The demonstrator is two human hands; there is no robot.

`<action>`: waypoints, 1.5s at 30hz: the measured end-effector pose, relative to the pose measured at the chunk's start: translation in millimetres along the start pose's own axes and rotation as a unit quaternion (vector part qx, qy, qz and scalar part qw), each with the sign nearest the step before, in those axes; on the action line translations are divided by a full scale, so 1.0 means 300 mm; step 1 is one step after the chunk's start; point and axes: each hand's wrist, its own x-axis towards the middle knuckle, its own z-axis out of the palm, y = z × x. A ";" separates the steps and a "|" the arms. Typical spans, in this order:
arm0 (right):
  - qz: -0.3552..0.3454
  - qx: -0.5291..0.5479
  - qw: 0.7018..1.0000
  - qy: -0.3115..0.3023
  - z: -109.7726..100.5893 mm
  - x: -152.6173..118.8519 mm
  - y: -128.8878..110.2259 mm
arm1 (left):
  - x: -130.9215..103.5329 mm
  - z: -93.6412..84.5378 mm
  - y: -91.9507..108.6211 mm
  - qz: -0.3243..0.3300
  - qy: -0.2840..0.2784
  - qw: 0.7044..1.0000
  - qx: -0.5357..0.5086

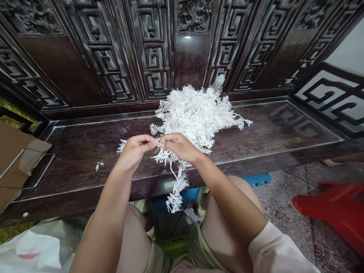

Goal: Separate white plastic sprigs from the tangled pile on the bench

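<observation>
My left hand (pixel 138 148) and my right hand (pixel 179 146) meet above the bench's front part, thumbs and fingers pinched together. Between the fingertips is the stem of a white artificial sprig (pixel 176 189), whose feathery end dangles over the bench edge. Behind the hands lies a big heap of similar white plastic sprigs (pixel 193 113). Another bit of white sprig (pixel 122 146) shows just left of my left hand. The exact point of the pinch is small and partly covered by the fingers.
The dark wooden bench (pixel 85 140) has a carved lattice back. A clear bottle (pixel 218 82) stands behind the heap. At left are a cardboard box (pixel 17 151) and a wire frame (pixel 45 170); a small white scrap (pixel 99 165) lies nearby. A red stool (pixel 335 208) is at right.
</observation>
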 end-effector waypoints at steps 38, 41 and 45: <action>0.017 -0.189 0.975 0.120 -0.068 -0.012 0.073 | -0.017 -0.035 0.024 0.048 0.051 0.995 -0.073; 0.011 -0.130 0.986 0.105 -0.053 0.000 0.081 | 0.006 -0.055 -0.017 -0.015 0.067 0.991 -0.115; 0.032 -0.119 0.989 0.082 -0.009 -0.004 0.085 | 0.022 -0.036 -0.076 -0.075 0.101 0.977 -0.171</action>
